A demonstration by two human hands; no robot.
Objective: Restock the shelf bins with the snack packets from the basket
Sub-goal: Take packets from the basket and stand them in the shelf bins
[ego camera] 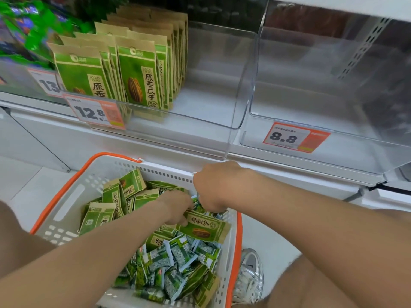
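Shelf bins [242, 96] above, basket [73, 196] below, both our hands inside it.
Upright seed packets [138, 76] fill part of the left bin; green snack packets [178, 258] heap the basket. Our left hand [175, 206] pinches one loose seed packet [204, 228]; our right hand [213, 187] curls down among them, and we cannot tell what it grips.

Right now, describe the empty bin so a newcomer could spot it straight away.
Find the white shelf above the basket. On it, take the rightmost clear bin. It bears the 8.8 price tag and holds nothing, while its left neighbour holds kraft-and-green sunflower seed packets.
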